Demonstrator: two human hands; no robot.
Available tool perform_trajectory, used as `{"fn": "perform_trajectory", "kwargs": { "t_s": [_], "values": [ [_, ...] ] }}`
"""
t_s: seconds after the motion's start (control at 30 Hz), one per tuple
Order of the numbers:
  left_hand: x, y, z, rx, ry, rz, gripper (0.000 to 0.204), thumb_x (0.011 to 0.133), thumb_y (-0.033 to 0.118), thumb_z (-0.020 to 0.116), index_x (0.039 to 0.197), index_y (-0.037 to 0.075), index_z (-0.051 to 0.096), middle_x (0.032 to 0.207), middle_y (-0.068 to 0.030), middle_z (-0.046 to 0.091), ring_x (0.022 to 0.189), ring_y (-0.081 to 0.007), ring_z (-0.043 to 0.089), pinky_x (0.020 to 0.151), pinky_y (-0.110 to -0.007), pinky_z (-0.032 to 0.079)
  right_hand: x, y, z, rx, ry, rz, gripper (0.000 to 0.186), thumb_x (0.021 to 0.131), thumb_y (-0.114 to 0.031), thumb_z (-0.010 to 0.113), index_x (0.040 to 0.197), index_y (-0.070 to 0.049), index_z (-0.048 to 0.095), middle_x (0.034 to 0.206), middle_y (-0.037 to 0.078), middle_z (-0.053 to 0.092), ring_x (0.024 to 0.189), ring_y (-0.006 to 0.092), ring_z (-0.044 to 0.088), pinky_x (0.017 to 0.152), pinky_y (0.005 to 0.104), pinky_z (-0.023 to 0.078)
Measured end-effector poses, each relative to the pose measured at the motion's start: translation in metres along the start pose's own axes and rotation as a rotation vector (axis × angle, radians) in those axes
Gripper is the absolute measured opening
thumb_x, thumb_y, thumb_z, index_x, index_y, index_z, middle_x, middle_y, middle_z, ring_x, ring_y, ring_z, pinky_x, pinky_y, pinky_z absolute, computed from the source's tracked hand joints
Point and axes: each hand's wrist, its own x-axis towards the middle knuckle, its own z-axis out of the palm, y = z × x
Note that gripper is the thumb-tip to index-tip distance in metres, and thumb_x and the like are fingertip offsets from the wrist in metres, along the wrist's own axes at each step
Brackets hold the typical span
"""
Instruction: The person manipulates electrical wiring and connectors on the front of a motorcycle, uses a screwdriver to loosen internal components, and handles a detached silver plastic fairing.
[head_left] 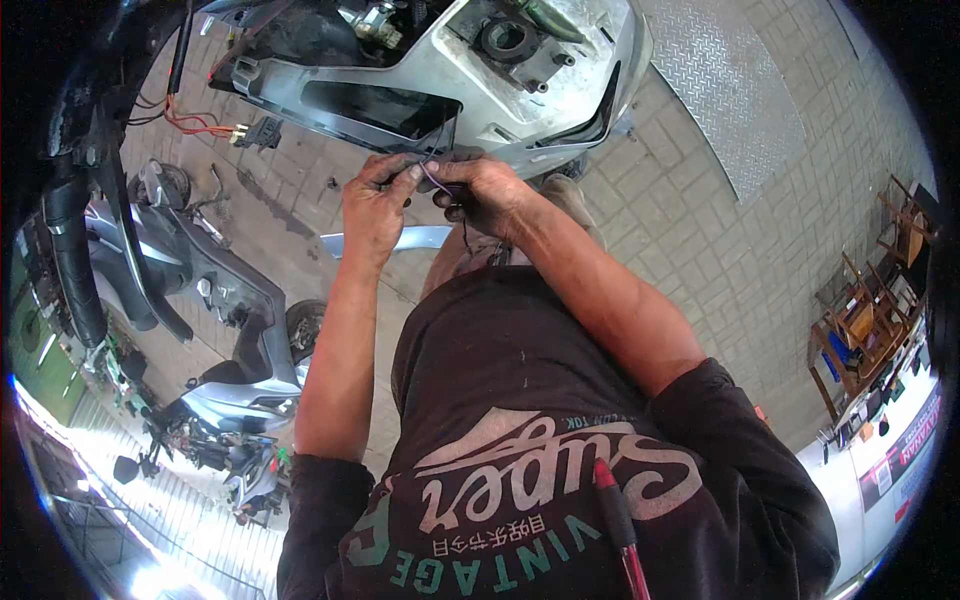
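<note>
Both hands meet in front of my waist, close to the near side of a partly stripped scooter body (470,90). A thin dark purple wire (432,178) runs between them. My left hand (385,190) pinches it between thumb and fingertips. My right hand (480,190), its fingers blackened, closes on the same wire just to the right. One end of the wire rises toward the scooter's panel edge; another dark length hangs below my right hand toward my lap.
At the upper left, red and black wires end in a connector (262,132). A silver scooter (240,330) stands to the left on the paving. A ridged metal plate (725,85) lies at the upper right. Wooden chairs or stools (865,310) stand at the far right.
</note>
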Motion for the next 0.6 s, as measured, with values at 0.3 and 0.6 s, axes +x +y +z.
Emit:
{"fn": "perform_trajectory", "kwargs": {
  "t_s": [0.3, 0.6],
  "values": [
    [-0.004, 0.018, 0.0, 0.295, -0.018, 0.092, 0.012, 0.081, 0.009, 0.064, 0.087, -0.001, 0.066, 0.087, -0.0074, 0.064, 0.081, -0.0173, 0.06, 0.073, -0.028, 0.047, -0.009, 0.009, 0.005, -0.45, 0.272, -0.365, 0.006, 0.08, -0.006, 0.063, 0.081, -0.002, 0.06, 0.064, 0.004, 0.055, 0.057, 0.0116, 0.05, 0.051, 0.0279, 0.04],
    [-0.016, 0.03, 0.013, -0.645, -0.068, -0.623, 0.019, 0.085, 0.014, 0.056, 0.1, 0.004, 0.055, 0.087, -0.0079, 0.06, 0.079, -0.023, 0.06, 0.071, -0.039, 0.051, -0.025, 0.024, 0.006, -1.254, 0.444, -0.883, 0.018, 0.072, -0.016, 0.065, 0.086, -0.007, 0.058, 0.087, 0.014, 0.057, 0.079, 0.0341, 0.058, 0.067, 0.0433, 0.048]
  ]
}}
